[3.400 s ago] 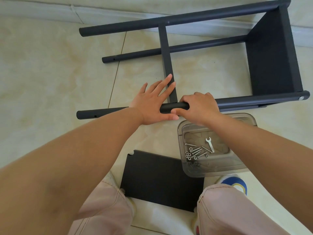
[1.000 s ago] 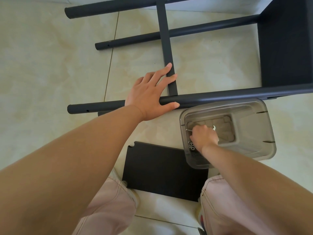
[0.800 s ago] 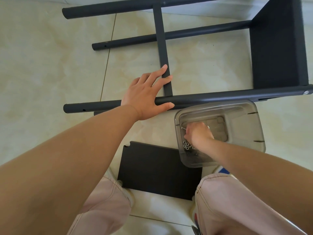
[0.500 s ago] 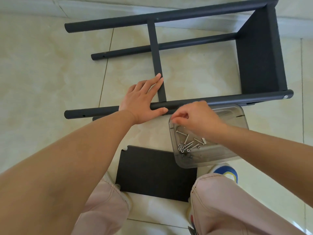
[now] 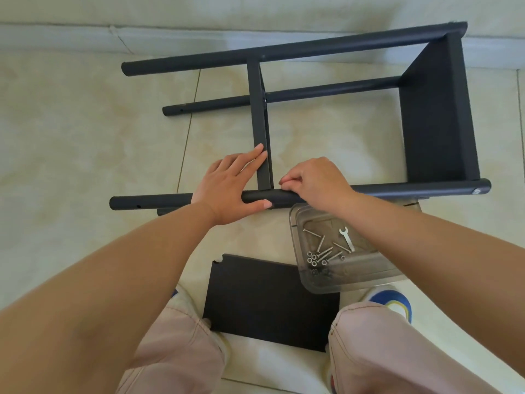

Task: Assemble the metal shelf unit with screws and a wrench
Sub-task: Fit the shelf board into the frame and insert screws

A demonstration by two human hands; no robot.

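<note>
At shelf frame's [image 5: 312, 56] near post [image 5: 397, 189], by the middle shelf [image 5: 260, 123] joint, left hand [image 5: 227, 189] is laid flat, right hand [image 5: 315, 180] is pinched, seemingly on a screw; hole should be aligned first, wrench [image 5: 346, 238] left in tray [image 5: 295, 223].

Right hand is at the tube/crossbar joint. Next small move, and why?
Probably seat whatever the right hand pinches, likely a screw though hidden, into the near tube beside the crossbar. The left hand lies flat, bracing that joint; the wrench lies unused in the clear bin.
</note>
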